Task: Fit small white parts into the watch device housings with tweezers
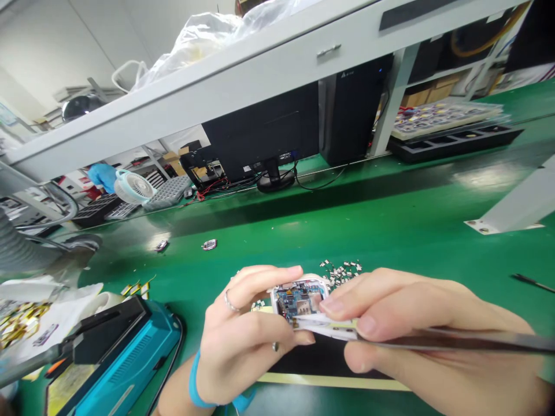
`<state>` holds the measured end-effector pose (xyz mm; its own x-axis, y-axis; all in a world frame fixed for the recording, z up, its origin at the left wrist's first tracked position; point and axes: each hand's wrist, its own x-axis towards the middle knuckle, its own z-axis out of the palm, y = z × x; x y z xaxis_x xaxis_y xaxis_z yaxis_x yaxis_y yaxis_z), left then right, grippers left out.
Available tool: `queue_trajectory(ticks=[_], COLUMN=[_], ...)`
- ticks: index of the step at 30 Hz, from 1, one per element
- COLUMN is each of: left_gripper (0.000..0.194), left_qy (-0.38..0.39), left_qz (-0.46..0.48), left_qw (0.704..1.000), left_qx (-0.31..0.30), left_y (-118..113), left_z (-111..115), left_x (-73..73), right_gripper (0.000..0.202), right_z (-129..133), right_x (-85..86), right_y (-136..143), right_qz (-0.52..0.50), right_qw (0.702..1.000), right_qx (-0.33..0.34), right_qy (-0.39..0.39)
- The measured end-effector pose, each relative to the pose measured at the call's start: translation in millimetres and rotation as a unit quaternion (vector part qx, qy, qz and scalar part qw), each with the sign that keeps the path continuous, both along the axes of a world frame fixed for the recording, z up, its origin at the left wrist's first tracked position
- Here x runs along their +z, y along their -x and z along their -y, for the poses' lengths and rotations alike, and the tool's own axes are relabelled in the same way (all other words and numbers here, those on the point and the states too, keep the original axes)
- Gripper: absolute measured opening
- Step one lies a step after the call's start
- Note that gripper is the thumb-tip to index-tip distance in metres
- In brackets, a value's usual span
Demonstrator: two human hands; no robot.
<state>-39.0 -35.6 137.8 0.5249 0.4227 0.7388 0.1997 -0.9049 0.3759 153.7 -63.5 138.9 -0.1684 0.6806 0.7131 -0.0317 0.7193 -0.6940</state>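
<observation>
My left hand (245,338), with a ring and a blue wrist strap (197,384), is closed around a small white device housing (323,281). The housing faces up and a blue circuit board (295,301) shows inside it. In my right hand (437,315) is a pair of long metal tweezers (477,340). Their tips are hidden at the near edge of the housing, by a pale strip (336,328). My right forefinger touches the board's right side. Below the hands lies a black mat (321,361) with a yellow border.
Small loose parts (342,271) are scattered behind the housing. Two more device units (210,244) lie further back on the green bench. At left stand a teal machine (125,364) and a grey hose (26,245). A monitor (264,130) stands behind; a black pen-like tool (531,282) lies right.
</observation>
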Motion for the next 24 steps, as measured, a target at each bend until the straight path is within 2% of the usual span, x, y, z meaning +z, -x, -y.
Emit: queue_trajectory(ticks=[4, 9, 12, 18, 24], left_gripper=[0.01, 0.015, 0.016, 0.02, 0.022], left_qy=[0.006, 0.017, 0.026, 0.03, 0.065], left_qz=[0.0, 0.008, 0.021, 0.036, 0.059], left_qw=[1.0, 1.0, 0.999, 0.999, 0.996], left_qx=[0.007, -0.017, -0.026, -0.023, -0.029], left_y=[0, 1, 2, 1, 0], left_z=[0, -2, -3, -3, -5], left_x=[-0.1, 0.5, 1.2, 2.3, 2.2], right_gripper=[0.025, 0.039, 0.029, 0.013, 0.007], right_z=[1, 2, 4, 6, 5], right_x=[-1.6, -4.9, -6.4, -12.6, -17.0], right_y=[-3, -10, -8, 8, 13], right_qz=[0.035, 0.039, 0.036, -0.069, -0.07], right_qw=[0.999, 0.997, 0.996, 0.997, 0.996], right_qx=[0.02, 0.066, 0.081, -0.026, -0.046], right_qy=[-0.021, -0.014, 0.003, -0.008, -0.03])
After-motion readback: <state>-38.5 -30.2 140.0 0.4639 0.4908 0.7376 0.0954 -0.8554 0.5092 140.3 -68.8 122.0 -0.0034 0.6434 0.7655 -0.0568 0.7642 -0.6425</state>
